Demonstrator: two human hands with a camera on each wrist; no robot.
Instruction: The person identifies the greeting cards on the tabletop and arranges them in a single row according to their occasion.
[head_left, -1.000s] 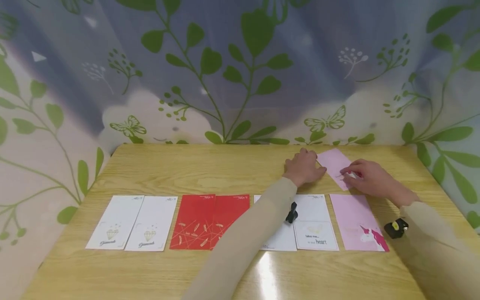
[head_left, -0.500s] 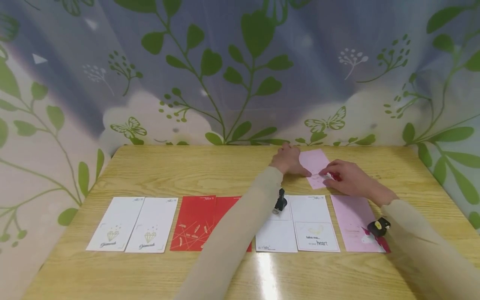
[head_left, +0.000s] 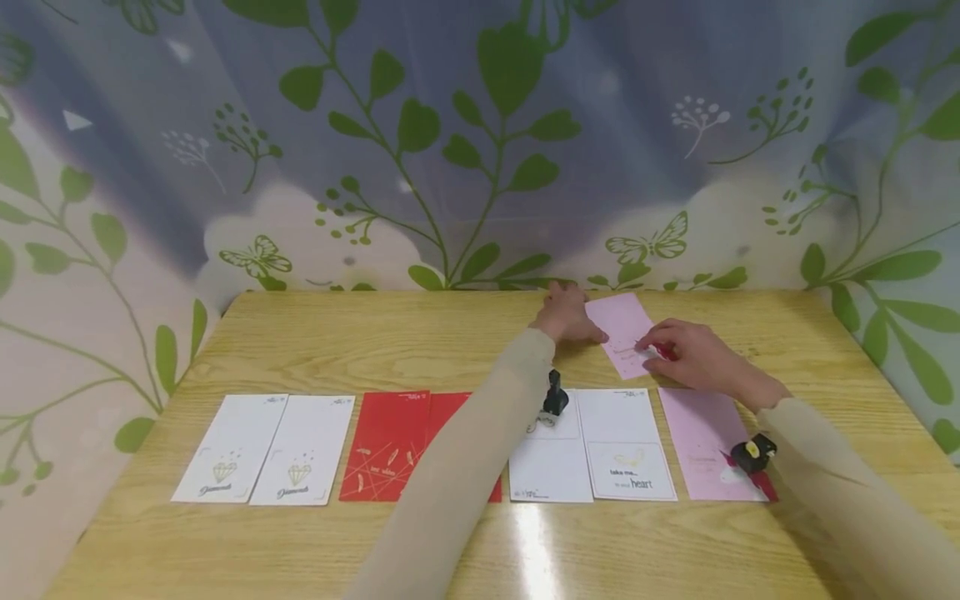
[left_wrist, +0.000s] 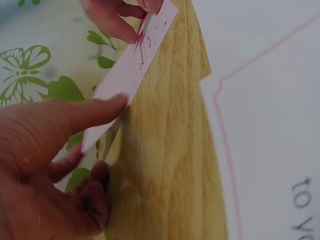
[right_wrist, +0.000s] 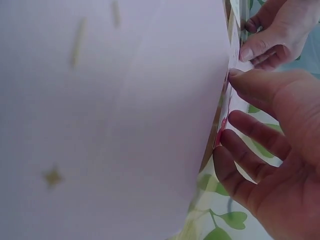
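My left hand [head_left: 566, 312] is at the left edge of a pink card [head_left: 618, 321] near the back of the table. In the left wrist view, its thumb lies over the card's near edge and the other fingers curl behind. My right hand [head_left: 697, 358] pinches the same card near its lower right corner, covering the red print there. In the right wrist view, the right thumb and fingertips meet the card's edge. Below, a second pink card [head_left: 697, 433] with a unicorn print lies flat, partly behind the right wrist's black camera.
Along the table's front [head_left: 300, 550] lie two white diamond cards [head_left: 303, 442], two red cards [head_left: 390, 450] partly under the left sleeve, and two white cards [head_left: 626, 425], one printed "heart". A leaf-patterned curtain [head_left: 450, 183] hangs behind the table.
Both hands have moved left along the back of the table, and the pink card has gone left with them. In the last half second the shift is small. The row of cards stays put.
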